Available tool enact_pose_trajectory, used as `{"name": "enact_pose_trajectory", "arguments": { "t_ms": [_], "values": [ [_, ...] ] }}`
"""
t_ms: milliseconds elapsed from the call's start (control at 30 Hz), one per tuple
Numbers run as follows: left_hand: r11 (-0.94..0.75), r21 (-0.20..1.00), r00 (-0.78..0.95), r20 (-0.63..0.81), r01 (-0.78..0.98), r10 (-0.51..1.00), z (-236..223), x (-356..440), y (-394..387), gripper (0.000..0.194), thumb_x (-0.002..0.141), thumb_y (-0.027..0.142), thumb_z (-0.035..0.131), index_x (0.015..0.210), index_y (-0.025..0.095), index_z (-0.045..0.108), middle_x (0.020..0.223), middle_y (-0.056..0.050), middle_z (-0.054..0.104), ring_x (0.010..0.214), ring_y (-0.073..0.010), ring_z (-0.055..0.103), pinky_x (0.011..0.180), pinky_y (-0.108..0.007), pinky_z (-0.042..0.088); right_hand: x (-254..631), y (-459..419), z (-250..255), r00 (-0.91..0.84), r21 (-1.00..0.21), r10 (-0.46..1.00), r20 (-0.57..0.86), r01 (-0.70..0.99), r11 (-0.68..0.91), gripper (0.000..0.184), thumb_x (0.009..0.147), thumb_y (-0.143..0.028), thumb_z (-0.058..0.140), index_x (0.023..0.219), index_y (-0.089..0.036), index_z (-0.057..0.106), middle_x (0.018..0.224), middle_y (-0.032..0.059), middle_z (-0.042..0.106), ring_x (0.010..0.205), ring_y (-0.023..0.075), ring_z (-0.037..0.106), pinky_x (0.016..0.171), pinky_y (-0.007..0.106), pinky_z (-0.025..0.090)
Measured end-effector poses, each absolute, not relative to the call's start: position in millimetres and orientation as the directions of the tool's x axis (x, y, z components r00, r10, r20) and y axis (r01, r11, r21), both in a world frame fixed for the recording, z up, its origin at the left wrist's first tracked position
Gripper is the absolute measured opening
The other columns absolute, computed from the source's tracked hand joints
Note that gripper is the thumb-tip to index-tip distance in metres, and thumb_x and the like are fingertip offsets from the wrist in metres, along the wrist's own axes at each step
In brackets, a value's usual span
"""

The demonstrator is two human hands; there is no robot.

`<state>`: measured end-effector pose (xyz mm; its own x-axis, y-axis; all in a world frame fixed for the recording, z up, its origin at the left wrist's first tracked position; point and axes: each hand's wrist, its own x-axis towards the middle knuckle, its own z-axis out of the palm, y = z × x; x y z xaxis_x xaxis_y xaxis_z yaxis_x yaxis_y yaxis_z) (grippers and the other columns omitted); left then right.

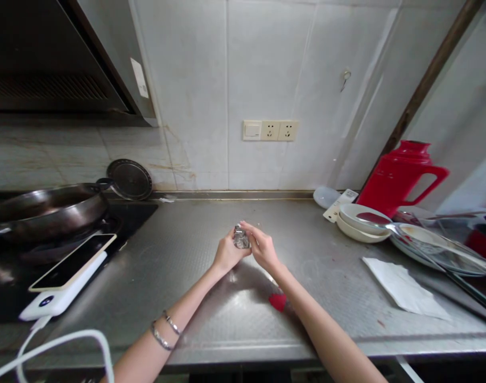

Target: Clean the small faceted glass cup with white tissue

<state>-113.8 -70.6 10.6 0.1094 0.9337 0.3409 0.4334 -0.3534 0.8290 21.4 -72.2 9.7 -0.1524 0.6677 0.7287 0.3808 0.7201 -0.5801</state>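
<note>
Over the middle of the steel counter, both my hands close around a small clear, glass-like container; its exact kind I cannot make out. My left hand grips it from the left, with bracelets on that wrist. From the right, my right hand wraps it, fingers over its top and side. A small red item lies on the counter beside my right forearm, which partly hides it.
On the left, a wide pan sits on the black stove, near a phone on a white power bank with a cable. At right stand a red thermos, stacked bowls, plates and a white paper napkin.
</note>
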Motion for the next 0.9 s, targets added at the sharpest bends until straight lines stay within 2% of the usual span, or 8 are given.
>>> {"name": "enact_pose_trajectory", "arguments": {
  "t_ms": [100, 300, 433, 533, 633, 700, 767, 900],
  "values": [
    [-0.357, 0.824, 0.108, 0.346, 0.439, 0.932, 12.2, -116.0, -69.8, 0.049, 0.063, 0.032, 0.075, 0.109, 0.019, 0.061, 0.090, -0.004, 0.072, 0.079, -0.0203, 0.067, 0.066, -0.026, 0.047, 21.9, -73.4, 10.1, -0.227, -0.462, 0.580, 0.783, 0.412, 0.785, 0.037, 0.095, -0.019, 0.035, 0.121, -0.023, 0.061, 0.126, 0.0079, 0.064, 0.125, 0.0180, 0.054, 0.106, 0.041, 0.044],
    [-0.354, 0.805, 0.107, 0.347, 0.477, 0.932, 8.5, -120.6, -64.4, 0.033, 0.068, 0.028, 0.069, 0.098, 0.018, 0.062, 0.076, -0.003, 0.070, 0.073, -0.0202, 0.066, 0.060, -0.025, 0.046, 16.3, -77.7, 10.2, -0.365, -0.298, 0.460, 0.809, 0.421, 0.857, 0.043, 0.092, -0.011, 0.036, 0.128, -0.022, 0.056, 0.127, 0.0080, 0.062, 0.129, 0.0194, 0.049, 0.110, 0.043, 0.041],
    [-0.368, 0.791, 0.126, 0.353, 0.490, 0.927, 4.0, -125.0, -59.0, 0.018, 0.074, 0.023, 0.062, 0.091, 0.017, 0.060, 0.077, -0.004, 0.069, 0.070, -0.0175, 0.065, 0.061, -0.024, 0.047, 6.4, -87.2, 11.5, -0.451, -0.183, 0.374, 0.811, 0.412, 0.893, 0.041, 0.091, -0.010, 0.037, 0.124, -0.021, 0.057, 0.118, 0.0086, 0.068, 0.122, 0.0199, 0.056, 0.112, 0.050, 0.035],
    [-0.366, 0.795, 0.130, 0.348, 0.483, 0.928, 4.9, -127.5, -57.1, 0.016, 0.076, 0.025, 0.059, 0.090, 0.016, 0.060, 0.074, -0.003, 0.068, 0.064, -0.0151, 0.063, 0.056, -0.023, 0.046, 0.7, -92.9, 13.2, -0.395, -0.173, 0.340, 0.853, 0.401, 0.899, 0.042, 0.090, -0.007, 0.036, 0.124, -0.023, 0.056, 0.113, 0.0064, 0.071, 0.115, 0.0195, 0.061, 0.114, 0.055, 0.027],
    [-0.299, 0.828, 0.119, 0.276, 0.474, 0.954, 9.5, -126.2, -59.1, 0.030, 0.073, 0.036, 0.065, 0.094, 0.016, 0.060, 0.073, -0.001, 0.067, 0.055, -0.0134, 0.060, 0.045, -0.021, 0.042, 3.8, -90.7, 14.6, -0.187, -0.246, 0.360, 0.914, 0.450, 0.859, 0.043, 0.091, -0.006, 0.035, 0.123, -0.026, 0.056, 0.115, 0.0054, 0.070, 0.115, 0.0193, 0.062, 0.113, 0.053, 0.029],
    [-0.275, 0.841, 0.121, 0.247, 0.466, 0.961, 13.3, -123.2, -62.6, 0.039, 0.069, 0.041, 0.069, 0.100, 0.018, 0.060, 0.078, 0.000, 0.068, 0.058, -0.0131, 0.061, 0.046, -0.019, 0.041, 10.4, -85.8, 14.8, -0.098, -0.276, 0.370, 0.924, 0.500, 0.821, 0.042, 0.092, -0.006, 0.036, 0.122, -0.027, 0.057, 0.117, 0.0055, 0.069, 0.115, 0.0197, 0.061, 0.113, 0.053, 0.030],
    [-0.278, 0.826, 0.114, 0.255, 0.491, 0.960, 17.0, -119.8, -66.9, 0.041, 0.066, 0.039, 0.071, 0.100, 0.018, 0.061, 0.079, -0.001, 0.069, 0.063, -0.0139, 0.062, 0.050, -0.019, 0.042, 17.3, -80.8, 14.3, -0.132, -0.250, 0.378, 0.916, 0.549, 0.798, 0.041, 0.092, -0.007, 0.038, 0.123, -0.027, 0.058, 0.119, 0.0061, 0.068, 0.117, 0.0207, 0.060, 0.113, 0.053, 0.029],
    [-0.320, 0.778, 0.138, 0.293, 0.542, 0.946, 22.0, -117.8, -71.7, 0.032, 0.068, 0.034, 0.069, 0.095, 0.018, 0.062, 0.079, -0.003, 0.069, 0.068, -0.0159, 0.064, 0.053, -0.020, 0.042, 23.2, -76.2, 12.3, -0.358, -0.120, 0.367, 0.859, 0.556, 0.822, 0.045, 0.091, -0.004, 0.038, 0.127, -0.024, 0.056, 0.119, 0.0080, 0.068, 0.121, 0.0208, 0.056, 0.111, 0.052, 0.033]
  ]
}}
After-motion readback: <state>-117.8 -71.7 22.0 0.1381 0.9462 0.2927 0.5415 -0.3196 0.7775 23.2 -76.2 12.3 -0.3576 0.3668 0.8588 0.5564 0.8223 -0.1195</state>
